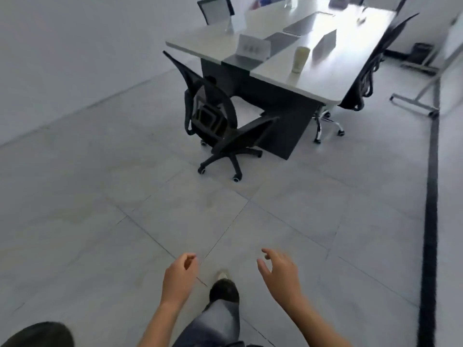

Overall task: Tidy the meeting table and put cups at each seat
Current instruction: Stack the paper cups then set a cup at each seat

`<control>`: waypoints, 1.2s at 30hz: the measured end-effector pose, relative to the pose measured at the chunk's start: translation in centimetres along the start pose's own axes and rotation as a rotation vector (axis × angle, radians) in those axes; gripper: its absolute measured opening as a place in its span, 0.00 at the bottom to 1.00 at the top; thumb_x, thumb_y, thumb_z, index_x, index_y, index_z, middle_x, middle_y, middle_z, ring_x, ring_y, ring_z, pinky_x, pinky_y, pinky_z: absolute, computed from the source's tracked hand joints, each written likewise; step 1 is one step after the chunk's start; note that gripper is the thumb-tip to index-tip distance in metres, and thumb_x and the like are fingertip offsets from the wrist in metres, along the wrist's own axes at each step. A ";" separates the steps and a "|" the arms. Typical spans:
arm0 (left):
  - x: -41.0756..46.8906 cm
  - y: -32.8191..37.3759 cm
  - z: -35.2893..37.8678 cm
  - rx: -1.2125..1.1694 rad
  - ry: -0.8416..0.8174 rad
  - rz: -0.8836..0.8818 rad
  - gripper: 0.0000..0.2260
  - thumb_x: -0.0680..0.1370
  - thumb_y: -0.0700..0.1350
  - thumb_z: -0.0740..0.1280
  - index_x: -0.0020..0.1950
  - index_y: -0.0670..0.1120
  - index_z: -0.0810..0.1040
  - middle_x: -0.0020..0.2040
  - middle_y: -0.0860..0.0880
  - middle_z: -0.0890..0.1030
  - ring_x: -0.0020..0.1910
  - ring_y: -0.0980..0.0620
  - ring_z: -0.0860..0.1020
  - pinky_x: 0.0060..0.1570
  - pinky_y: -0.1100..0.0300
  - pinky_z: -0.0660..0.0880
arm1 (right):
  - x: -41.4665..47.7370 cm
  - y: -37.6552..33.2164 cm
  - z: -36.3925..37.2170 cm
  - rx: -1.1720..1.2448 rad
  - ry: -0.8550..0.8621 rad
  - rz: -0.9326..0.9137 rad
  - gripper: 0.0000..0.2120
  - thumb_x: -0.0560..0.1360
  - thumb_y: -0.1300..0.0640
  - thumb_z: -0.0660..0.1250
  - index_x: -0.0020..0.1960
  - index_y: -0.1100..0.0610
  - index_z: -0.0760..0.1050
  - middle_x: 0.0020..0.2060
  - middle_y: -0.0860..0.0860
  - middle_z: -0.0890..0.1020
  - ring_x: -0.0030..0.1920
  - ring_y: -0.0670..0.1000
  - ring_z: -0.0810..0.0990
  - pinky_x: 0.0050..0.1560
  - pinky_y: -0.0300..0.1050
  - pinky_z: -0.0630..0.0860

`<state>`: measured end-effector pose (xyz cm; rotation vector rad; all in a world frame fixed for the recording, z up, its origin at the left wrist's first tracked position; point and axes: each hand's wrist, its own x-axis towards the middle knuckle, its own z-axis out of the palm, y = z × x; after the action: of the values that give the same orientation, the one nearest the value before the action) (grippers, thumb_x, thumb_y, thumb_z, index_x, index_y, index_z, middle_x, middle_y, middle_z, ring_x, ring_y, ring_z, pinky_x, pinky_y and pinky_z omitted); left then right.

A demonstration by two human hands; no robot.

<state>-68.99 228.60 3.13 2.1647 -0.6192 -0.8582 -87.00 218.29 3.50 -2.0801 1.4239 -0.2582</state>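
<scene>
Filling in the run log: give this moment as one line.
phase: approaching table | left hand: empty | right hand: empty | stack of cups: upright on table near end | black chair: pulled out

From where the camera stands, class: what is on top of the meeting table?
On the meeting table: a stack of cups, a name card and grey panels. The far end is glared and blurred, so items there are unclear.

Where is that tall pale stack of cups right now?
In the head view, the stack of cups stands upright on the meeting table near its close right corner, just right of the name card.
</scene>
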 end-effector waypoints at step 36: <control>34.0 39.1 28.1 0.023 -0.201 0.217 0.05 0.77 0.40 0.61 0.51 0.47 0.74 0.43 0.51 0.77 0.44 0.56 0.75 0.38 0.69 0.68 | 47.0 15.4 -21.4 0.124 0.183 0.210 0.14 0.78 0.53 0.57 0.59 0.56 0.73 0.57 0.50 0.78 0.60 0.49 0.71 0.60 0.43 0.65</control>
<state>-73.32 169.86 5.02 2.0007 -0.9489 -0.9590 -90.10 164.49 3.92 -1.8285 1.6767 -0.4487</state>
